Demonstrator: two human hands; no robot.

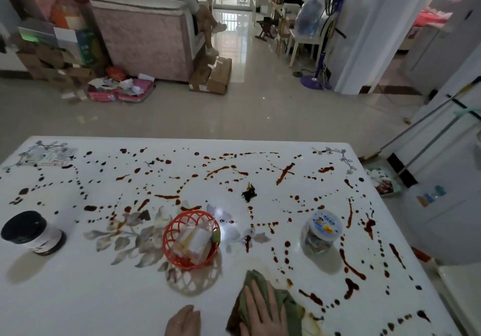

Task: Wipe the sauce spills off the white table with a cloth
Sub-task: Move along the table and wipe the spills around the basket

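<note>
The white table [91,296] with a printed flower pattern fills the lower half of the view. Dark red-brown sauce spills [286,173] lie in drops and streaks over its far half and right side. A crumpled green cloth [287,301] lies near the front edge. My right hand [264,309] presses flat on the cloth with straight fingers. My left hand [183,321] rests flat on the bare table just left of the cloth. A smeared yellowish patch shows at the cloth's right edge.
On the table stand a red plastic basket [169,234] holding packets, a clear jar with a white lid [322,227], and a black-lidded jar [28,231] at the left. A small black object [249,193] lies mid-table. Beyond are a sofa, cardboard boxes and a seated person.
</note>
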